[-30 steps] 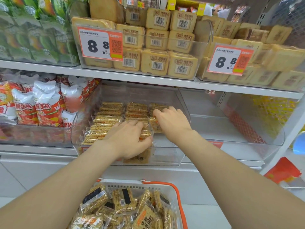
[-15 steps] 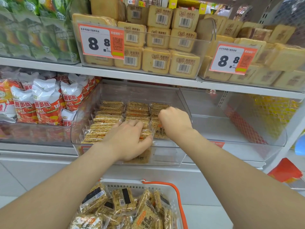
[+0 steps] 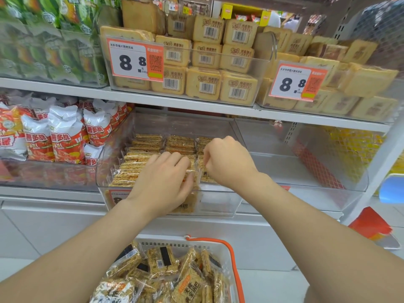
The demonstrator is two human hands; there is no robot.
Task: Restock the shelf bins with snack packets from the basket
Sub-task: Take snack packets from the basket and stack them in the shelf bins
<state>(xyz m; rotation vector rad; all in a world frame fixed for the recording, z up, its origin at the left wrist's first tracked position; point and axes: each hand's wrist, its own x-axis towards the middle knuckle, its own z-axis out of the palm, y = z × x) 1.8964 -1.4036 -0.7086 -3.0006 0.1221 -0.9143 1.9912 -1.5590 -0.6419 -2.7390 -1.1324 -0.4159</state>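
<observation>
In the clear bin [image 3: 218,204] my left hand [image 3: 161,182] presses flat on the packets [image 3: 142,149], probably steadying the rows; my right hand [image 3: 227,162] curls, and I cannot tell whether it grips anything.

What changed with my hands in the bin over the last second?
The right hand went from lying flat on the packets to curled, knuckles up. Whether it now pinches a packet cannot be told. The left hand stayed pressed on the packets in the bin. The basket stayed where it was, below the bin.
</observation>
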